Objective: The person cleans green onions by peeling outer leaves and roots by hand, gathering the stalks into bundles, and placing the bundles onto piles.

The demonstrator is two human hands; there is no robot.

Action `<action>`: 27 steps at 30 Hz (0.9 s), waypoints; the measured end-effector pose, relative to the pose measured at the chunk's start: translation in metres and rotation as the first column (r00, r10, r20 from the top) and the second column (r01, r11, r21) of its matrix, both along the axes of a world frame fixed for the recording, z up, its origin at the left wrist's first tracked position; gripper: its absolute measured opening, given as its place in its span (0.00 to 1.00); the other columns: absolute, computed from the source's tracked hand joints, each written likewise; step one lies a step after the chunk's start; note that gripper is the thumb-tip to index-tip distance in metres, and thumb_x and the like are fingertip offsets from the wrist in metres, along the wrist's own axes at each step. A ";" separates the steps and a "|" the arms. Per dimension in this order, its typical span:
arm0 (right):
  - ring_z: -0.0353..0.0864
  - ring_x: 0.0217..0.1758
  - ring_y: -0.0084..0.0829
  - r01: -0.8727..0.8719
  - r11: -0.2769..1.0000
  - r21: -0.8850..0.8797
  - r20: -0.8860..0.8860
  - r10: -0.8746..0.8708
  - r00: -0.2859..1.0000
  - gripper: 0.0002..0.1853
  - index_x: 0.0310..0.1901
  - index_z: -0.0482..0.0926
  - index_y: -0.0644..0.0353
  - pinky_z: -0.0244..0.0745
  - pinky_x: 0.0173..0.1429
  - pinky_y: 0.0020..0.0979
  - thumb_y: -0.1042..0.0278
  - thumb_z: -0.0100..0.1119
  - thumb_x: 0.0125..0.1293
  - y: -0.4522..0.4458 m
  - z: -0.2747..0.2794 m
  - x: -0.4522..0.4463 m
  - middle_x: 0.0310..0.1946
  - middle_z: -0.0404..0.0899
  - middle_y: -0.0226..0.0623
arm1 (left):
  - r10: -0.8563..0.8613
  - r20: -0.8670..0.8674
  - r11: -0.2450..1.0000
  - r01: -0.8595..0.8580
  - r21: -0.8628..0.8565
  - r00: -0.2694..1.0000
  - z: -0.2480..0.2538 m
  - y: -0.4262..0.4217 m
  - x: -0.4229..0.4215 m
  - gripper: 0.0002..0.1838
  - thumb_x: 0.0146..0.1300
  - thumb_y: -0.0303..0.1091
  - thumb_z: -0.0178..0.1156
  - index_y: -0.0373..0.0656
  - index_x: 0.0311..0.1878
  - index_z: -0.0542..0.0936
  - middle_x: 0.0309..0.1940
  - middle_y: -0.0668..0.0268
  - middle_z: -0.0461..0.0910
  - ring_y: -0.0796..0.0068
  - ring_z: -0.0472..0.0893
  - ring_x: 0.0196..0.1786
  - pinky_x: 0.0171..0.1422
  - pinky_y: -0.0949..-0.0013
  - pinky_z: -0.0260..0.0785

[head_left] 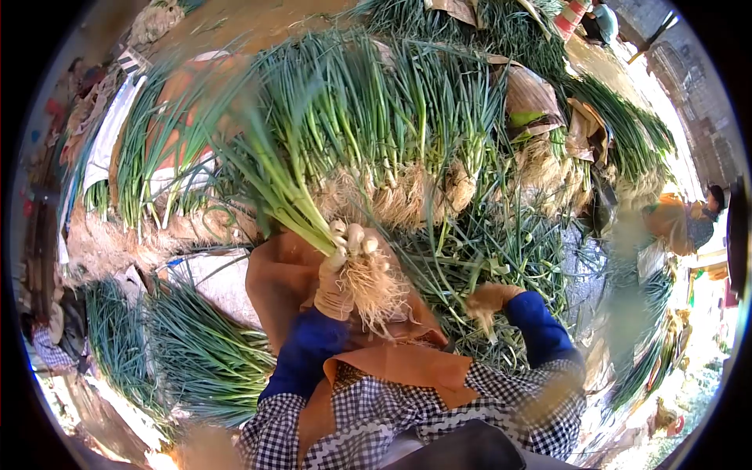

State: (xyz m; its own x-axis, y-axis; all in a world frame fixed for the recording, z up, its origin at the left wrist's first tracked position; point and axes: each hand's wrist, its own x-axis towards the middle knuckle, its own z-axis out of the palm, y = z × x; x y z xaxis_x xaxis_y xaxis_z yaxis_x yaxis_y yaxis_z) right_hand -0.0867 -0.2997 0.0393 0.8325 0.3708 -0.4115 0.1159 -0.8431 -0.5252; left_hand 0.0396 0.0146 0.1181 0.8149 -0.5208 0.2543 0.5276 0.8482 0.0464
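Observation:
My left hand [334,291] is closed around a bunch of green onions [301,205], just above the brown-orange apron on my lap. Its white bulbs [356,237] and long pale roots [374,291] face right, and the green leaves fan up and to the left. To the right, my right hand [493,299] is closed over a heap of loose green leaves [509,254]. Pale roots [487,324] hang below its fingers, apparently from a single green onion, though the hand hides most of it.
A long row of green onions [376,117] lies ahead with roots towards me. More piles lie at the left [207,345] and far right [627,129]. Brown wrapping [533,98] covers some bundles. Other people sit at the right [681,223] and left edge [55,341].

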 end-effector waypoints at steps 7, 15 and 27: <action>0.78 0.43 0.40 0.780 0.520 0.347 0.177 -0.854 0.490 0.17 0.41 0.79 0.62 0.71 0.48 0.36 0.55 0.51 0.62 -0.092 -0.014 0.159 0.41 0.79 0.40 | -0.061 -0.336 0.870 0.215 0.443 0.940 -0.071 -0.051 -0.005 0.11 0.58 0.25 0.54 0.41 0.46 0.72 0.43 0.55 0.77 0.64 0.78 0.43 0.46 0.63 0.75; 0.74 0.31 0.28 0.659 0.281 0.698 -0.126 -0.857 0.499 0.16 0.33 0.77 0.63 0.69 0.38 0.29 0.55 0.55 0.57 -0.089 0.031 0.201 0.28 0.76 0.36 | -0.122 -0.323 0.846 0.268 0.462 0.939 -0.089 -0.037 -0.006 0.07 0.59 0.27 0.53 0.42 0.41 0.74 0.50 0.54 0.75 0.59 0.77 0.50 0.46 0.63 0.76; 0.75 0.47 0.29 0.624 0.164 0.764 -0.384 -0.662 0.643 0.28 0.51 0.71 0.67 0.67 0.54 0.29 0.47 0.52 0.61 0.063 -0.004 0.076 0.42 0.77 0.39 | -0.334 -0.436 0.615 0.544 0.571 0.836 -0.093 -0.078 -0.061 0.12 0.56 0.24 0.56 0.33 0.44 0.73 0.43 0.52 0.77 0.63 0.78 0.41 0.50 0.62 0.72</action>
